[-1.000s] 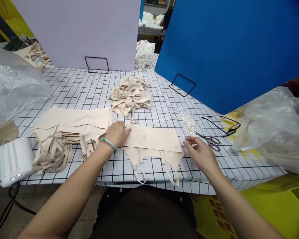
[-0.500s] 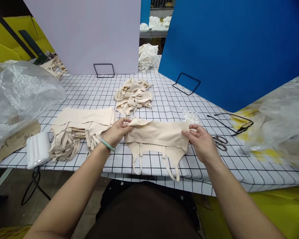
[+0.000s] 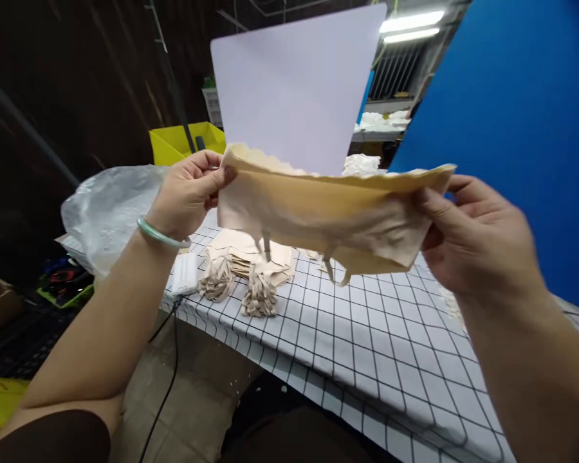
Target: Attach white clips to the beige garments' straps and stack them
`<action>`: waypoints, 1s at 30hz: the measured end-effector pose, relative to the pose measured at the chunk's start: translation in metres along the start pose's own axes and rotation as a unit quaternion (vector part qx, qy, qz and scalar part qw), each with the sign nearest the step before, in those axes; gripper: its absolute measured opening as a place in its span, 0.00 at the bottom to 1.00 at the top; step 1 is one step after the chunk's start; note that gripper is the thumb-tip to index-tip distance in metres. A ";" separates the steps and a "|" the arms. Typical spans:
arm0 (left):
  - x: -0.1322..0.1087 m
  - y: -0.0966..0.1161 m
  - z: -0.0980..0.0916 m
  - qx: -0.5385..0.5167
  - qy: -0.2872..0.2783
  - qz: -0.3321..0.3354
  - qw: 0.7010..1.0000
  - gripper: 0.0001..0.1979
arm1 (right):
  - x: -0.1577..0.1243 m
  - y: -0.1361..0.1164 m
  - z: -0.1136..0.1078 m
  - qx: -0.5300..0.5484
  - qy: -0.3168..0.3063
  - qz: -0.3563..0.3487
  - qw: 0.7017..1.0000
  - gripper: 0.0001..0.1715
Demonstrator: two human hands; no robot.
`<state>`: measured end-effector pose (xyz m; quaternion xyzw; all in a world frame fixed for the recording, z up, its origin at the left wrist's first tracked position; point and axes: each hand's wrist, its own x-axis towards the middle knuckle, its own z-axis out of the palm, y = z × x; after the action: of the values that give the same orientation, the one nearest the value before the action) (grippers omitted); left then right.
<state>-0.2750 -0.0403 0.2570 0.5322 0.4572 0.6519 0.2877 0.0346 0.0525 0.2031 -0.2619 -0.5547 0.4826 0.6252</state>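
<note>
A beige strapped bra top (image 3: 318, 212) is stretched out in the air in front of me, its straps dangling below. My left hand (image 3: 188, 190) pinches its left upper corner; a pale green bangle (image 3: 159, 235) circles that wrist. At the opposite end, my right hand (image 3: 482, 231) grips the fabric between thumb and fingers. Behind and below the garment, a stack of folded beige tops (image 3: 241, 247) lies on the table, its straps bunched toward the front edge. The raised garment partly hides another beige piece of fabric (image 3: 311, 254).
A checkered cloth covers the table (image 3: 357, 334). A white power bank (image 3: 185, 273) with a black cable stands left of the stack, near clear plastic wrap (image 3: 116, 206). A lilac board (image 3: 294, 90) and a blue board (image 3: 521, 128) rise behind. Yellow bins (image 3: 186, 143) stand at left.
Both hands have lifted the bra top off the table and hold it up, spread between them. The view has turned left and tilted up.
</note>
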 end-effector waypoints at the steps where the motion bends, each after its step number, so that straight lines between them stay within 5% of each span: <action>1: -0.002 0.005 -0.016 0.020 0.009 -0.014 1.000 0.03 | 0.000 0.005 0.015 0.013 -0.020 0.024 0.999 0.10; 4: -0.007 -0.002 -0.064 0.066 0.029 -0.088 0.994 0.04 | -0.005 0.032 0.054 0.041 -0.076 0.127 0.988 0.18; 8: 0.000 -0.064 -0.112 0.080 0.046 -0.206 0.974 0.13 | -0.009 0.103 0.093 0.036 -0.102 0.220 0.970 0.27; 12: 0.021 -0.151 -0.130 0.116 0.081 -0.292 0.946 0.16 | -0.005 0.184 0.112 -0.088 -0.090 0.232 0.964 0.26; 16: 0.037 -0.212 -0.137 0.163 0.077 -0.336 0.924 0.15 | -0.006 0.228 0.108 -0.174 -0.080 0.217 0.957 0.19; 27: 0.058 -0.244 -0.147 0.305 0.042 -0.256 0.916 0.11 | 0.000 0.242 0.104 -0.353 -0.064 0.157 0.920 0.22; 30: 0.056 -0.245 -0.139 0.382 0.021 -0.204 0.901 0.13 | -0.003 0.238 0.107 -0.440 -0.088 0.069 0.891 0.29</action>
<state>-0.4499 0.0698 0.0580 0.4826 0.7756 0.3652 0.1793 -0.1412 0.1220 0.0228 -0.5042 -0.7433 0.2527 0.3597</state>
